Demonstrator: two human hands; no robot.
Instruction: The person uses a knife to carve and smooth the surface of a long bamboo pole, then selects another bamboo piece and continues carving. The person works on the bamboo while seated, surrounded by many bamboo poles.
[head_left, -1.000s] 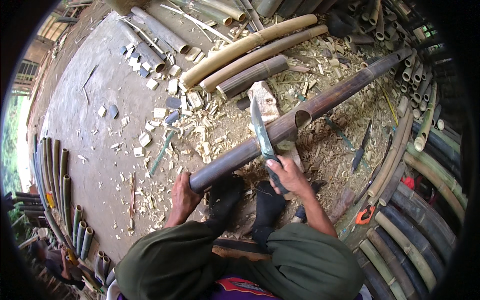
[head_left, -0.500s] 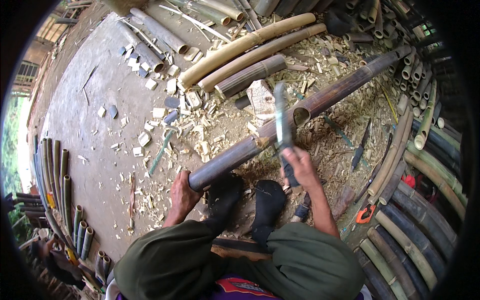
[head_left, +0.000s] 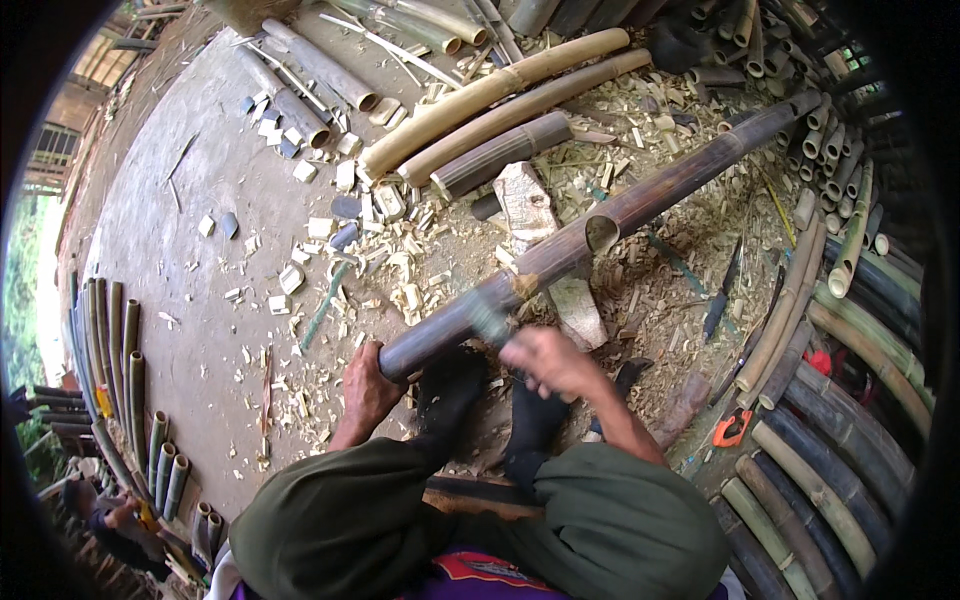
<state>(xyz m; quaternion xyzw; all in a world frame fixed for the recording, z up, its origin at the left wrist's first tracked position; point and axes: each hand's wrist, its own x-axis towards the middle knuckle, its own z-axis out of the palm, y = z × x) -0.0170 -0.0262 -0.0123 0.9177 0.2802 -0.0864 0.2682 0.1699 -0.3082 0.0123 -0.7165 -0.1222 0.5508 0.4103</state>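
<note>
Swung down since half a second ago, blade (head_left: 488, 318) now biting the dark bamboo pole (head_left: 640, 205), right hand (head_left: 545, 362) clenched on its handle. Left hand (head_left: 368, 385) gripping the pole's near end. Best struck along the grain, pole steadied. Long axis near-left to far-right, across the chopping block (head_left: 530, 205).

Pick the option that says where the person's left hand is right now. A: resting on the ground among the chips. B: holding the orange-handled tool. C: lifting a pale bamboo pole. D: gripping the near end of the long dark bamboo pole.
D: the left hand is wrapped around the near end of the long dark bamboo pole.
</note>
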